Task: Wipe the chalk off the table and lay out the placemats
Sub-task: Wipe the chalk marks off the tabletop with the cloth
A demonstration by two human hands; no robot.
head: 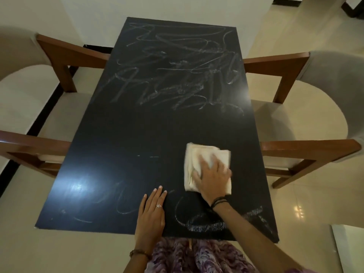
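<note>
Right hand (213,177) flat atop cloth (199,156).

Dim room w/ glare patch on table (82,188), right hand (213,175) motion-blurred, wide-angle edge warp.

Four wooden armchairs with pale upholstered seats, two on the left (39,79) and two on the right (307,99), stand on a glossy cream tiled floor (295,203) that mirrors a ceiling light, below a plain white wall (137,6) with dark skirting.
</note>
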